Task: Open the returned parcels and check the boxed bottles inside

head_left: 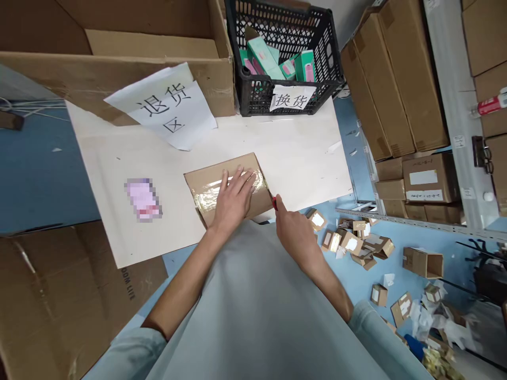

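My right hand (pixel 298 236) was closed around a small red cutter (pixel 274 202), and its tip was at the right edge of the taped cardboard box (pixel 209 184). My left hand (pixel 234 198) was open, with its fingers spread and pressed flat on the shiny tape on top of this box. The box lay a little turned on the white surface (pixel 106 232), near the edge that is closest to my body. To the left of it, well apart, there was a pixelated pink item (pixel 143 199). Behind the box, a paper sign (pixel 166 108) with handwritten characters hung over the front of a large open carton (pixel 222 84). Just beside this carton stood a black plastic crate (pixel 247 95), which held green and pink small boxes (pixel 264 57). On the right, opened cartons (pixel 352 243) were scattered on the blue floor (pixel 332 269).
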### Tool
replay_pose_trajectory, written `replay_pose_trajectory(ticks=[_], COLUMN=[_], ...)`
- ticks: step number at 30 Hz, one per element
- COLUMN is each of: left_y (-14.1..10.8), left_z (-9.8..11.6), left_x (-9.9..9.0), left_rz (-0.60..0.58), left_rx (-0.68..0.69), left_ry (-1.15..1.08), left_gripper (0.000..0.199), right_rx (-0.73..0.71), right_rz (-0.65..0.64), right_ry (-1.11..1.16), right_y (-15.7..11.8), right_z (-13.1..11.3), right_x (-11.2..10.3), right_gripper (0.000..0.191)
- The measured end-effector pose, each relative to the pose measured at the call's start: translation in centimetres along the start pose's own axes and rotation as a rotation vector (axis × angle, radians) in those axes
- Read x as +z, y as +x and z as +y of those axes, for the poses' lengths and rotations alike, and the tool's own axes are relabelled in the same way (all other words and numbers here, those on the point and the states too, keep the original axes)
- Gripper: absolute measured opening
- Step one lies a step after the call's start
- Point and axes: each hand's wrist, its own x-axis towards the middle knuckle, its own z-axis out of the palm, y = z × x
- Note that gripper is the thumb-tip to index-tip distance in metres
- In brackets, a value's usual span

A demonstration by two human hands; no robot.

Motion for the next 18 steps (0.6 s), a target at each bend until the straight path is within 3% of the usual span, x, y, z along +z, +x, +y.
replay_pose_trajectory(ticks=[4,7,10,13,18], left_y=[-2.5,-5.0,-7.6,-9.8,-12.7], left_z=[-1.9,-3.3,-4.1,-3.9,-2.0], left_x=[-2.8,-5.1,-6.9,-8.6,-11.5], left_rz=[0.043,0.081,0.146,0.217,0.304], left_rx=[0.001,-0.014,-0.064,-0.175,-0.483], left_ry=[0.031,0.057,0.076,0.084,0.064], left_gripper=[0.051,0.054,0.054,0.052,0.054], right_rx=[-0.078,-0.096,-0.127,-0.062,-0.055], right_rz=[0.176,0.273,0.207,0.093,-0.078], right_ry=[0.302,0.631,0.892,1.000,1.126], right_y=[-0.1,4.3,10.9,15.9,18.3], right_z=[2.5,4.3,4.7,3.6,0.2], right_x=[-0.1,2.1,5.9,9.9,13.7], right_gripper=[0.057,0.042,0.039,0.033,0.034])
